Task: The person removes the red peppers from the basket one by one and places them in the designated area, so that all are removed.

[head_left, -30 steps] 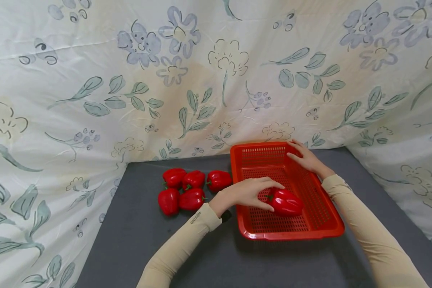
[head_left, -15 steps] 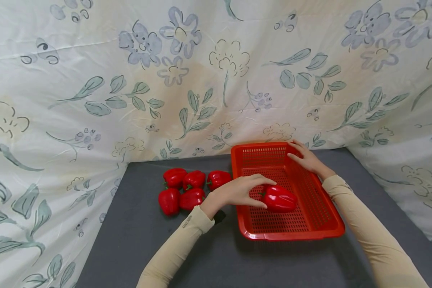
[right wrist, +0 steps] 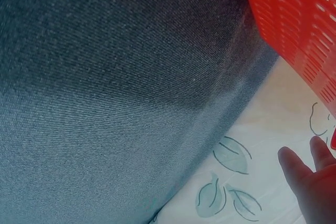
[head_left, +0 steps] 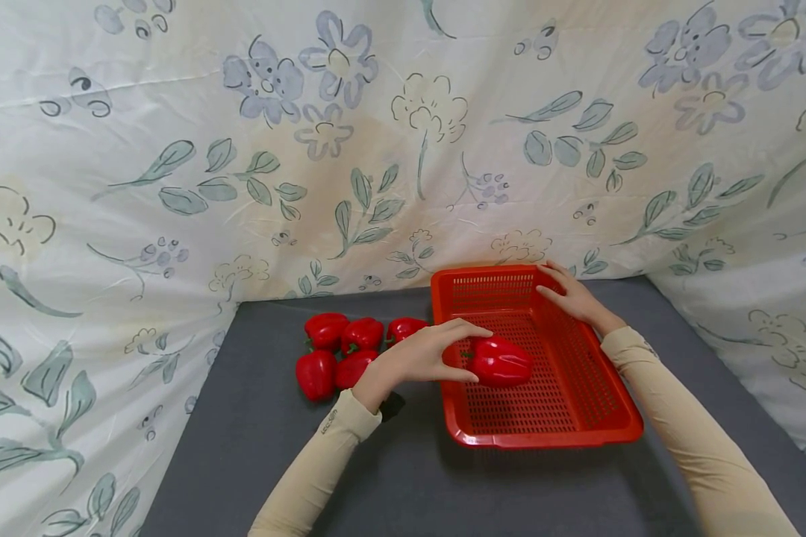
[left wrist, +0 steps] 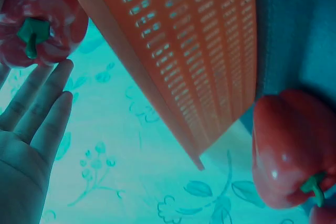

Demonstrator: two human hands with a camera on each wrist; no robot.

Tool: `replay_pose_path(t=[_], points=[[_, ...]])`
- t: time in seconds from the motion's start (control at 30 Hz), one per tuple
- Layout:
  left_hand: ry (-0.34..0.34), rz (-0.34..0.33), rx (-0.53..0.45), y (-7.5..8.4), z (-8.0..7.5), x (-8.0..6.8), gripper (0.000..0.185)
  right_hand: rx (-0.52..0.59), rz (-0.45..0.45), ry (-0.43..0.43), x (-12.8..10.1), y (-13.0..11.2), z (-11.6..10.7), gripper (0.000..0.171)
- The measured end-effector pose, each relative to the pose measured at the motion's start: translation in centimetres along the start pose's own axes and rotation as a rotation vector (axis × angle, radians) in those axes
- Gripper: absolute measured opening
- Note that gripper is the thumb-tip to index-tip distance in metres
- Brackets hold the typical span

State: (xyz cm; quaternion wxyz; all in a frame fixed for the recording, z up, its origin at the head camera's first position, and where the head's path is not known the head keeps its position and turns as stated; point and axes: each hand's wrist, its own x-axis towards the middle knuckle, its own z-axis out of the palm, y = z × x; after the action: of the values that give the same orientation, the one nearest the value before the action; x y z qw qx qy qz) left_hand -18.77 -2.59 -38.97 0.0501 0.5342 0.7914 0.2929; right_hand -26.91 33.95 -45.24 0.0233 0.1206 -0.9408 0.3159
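Note:
My left hand (head_left: 426,354) holds a red bell pepper (head_left: 502,363) with thumb and fingers spread around its stem end. This pepper overlaps the left half of the red plastic basket (head_left: 510,440) in the head view. From the left wrist, its green stem (left wrist: 34,32) faces the palm, and the fingertips lie against its side. At the basket's far right corner, my right hand (head_left: 578,302) has its thumb inside the wall and fingers over the rim. Only a couple of its fingers (right wrist: 294,167) show in the right wrist view.
Several more red bell peppers (head_left: 316,375) lie grouped on the dark grey table (head_left: 262,462), left of the basket. One pepper (left wrist: 291,148) sits close to the basket's left wall. Floral cloth (head_left: 349,201) hangs behind the table and along its sides.
My left hand has moved left with the bell pepper, from the middle of the basket toward its left wall. The right hand and the basket have stayed put.

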Motion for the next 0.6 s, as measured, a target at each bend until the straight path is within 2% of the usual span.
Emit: replay_pose_path(t=[0.27,0.6], points=[[0.067,-0.027,-0.021,-0.4,-0.9,-1.6,0.07,0.005,0.002,-0.01,-0.2,-0.1,-0.1,0.065],[0.156,-0.012,0.032,-0.8,-2.0,-3.6,0.069,0.012,-0.002,-0.009,-0.2,-0.2,-0.1,0.065]])
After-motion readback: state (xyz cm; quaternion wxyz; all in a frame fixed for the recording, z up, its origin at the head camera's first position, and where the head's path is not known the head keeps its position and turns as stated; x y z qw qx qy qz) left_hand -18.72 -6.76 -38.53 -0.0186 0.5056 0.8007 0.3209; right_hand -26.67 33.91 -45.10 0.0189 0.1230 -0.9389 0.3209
